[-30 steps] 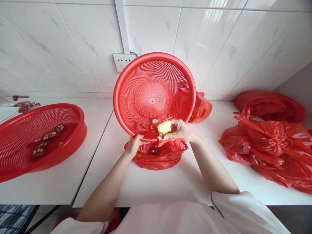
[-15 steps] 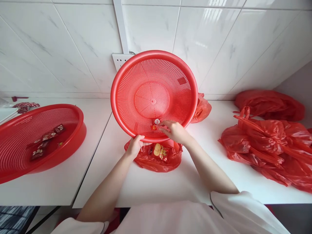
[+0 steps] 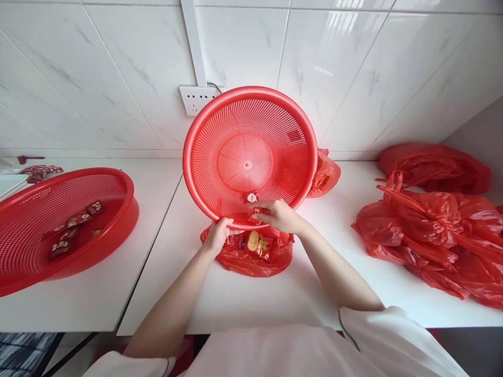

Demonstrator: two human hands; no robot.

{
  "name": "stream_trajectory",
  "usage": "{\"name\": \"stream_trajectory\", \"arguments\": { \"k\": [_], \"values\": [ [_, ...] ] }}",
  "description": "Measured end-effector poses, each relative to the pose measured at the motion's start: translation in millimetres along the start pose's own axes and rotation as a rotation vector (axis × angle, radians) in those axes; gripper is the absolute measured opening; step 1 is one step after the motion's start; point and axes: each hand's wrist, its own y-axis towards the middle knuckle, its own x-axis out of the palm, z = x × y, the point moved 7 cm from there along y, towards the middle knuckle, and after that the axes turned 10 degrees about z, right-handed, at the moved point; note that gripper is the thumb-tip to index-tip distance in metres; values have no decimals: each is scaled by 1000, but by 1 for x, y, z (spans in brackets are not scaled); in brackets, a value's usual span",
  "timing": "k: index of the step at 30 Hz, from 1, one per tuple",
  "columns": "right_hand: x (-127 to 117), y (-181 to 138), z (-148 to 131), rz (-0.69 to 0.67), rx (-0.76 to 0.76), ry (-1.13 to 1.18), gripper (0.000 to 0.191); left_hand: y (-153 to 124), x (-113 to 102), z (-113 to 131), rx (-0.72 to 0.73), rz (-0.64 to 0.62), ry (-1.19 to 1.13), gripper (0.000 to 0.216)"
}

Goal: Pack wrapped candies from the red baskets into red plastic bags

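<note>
My left hand [image 3: 218, 236] grips the near rim of a red plastic colander basket [image 3: 244, 116], which is tilted so that its inside faces me. Reaching over the same rim, my right hand [image 3: 278, 215] has its thumb and fingers closed around a small red packet [image 3: 257, 211] with yellow print. Another small packet, dark red with a white round label [image 3: 251, 198], lies inside the basket just above those fingers. Below the rim, an open red plastic bag [image 3: 251, 268] holds a packet with a biscuit picture [image 3: 262, 245] and other pieces partly hidden.
A second red colander basket [image 3: 120, 230] with several dark red packets [image 3: 78, 219] stands at left. Tied red plastic bags [image 3: 436, 230] lie at right, and another red bag [image 3: 327, 175] sits behind my basket. A socket panel [image 3: 192, 99] is on the tiled wall.
My right hand's fingers have moved slightly left and down and closed on the small red packet. The basket's top rim has dipped a little; my left hand stays on the near rim.
</note>
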Motion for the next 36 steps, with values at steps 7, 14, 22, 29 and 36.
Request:
{"name": "stream_trajectory", "arguments": {
  "k": [7, 14, 22, 29, 36],
  "values": [
    [13, -4, 0, -56, 110, 280, 33, -1, -1, 6, 18, 34, -29, 34],
    [14, -6, -9, -67, 44, 296, 29, 0, -3, 9, 53, 41, -22, 40],
    [8, 1, 14, 185, -24, -292, 50, -8, 5, 0, -2, -51, 16, 14],
    [22, -6, 6, -110, -77, -185, 57, -6, -1, -3, 13, 11, 29, 13],
    [5, 1, -3, 56, -9, 131, 29, 2, -7, 11, 61, 47, -49, 27]
  ]
}}
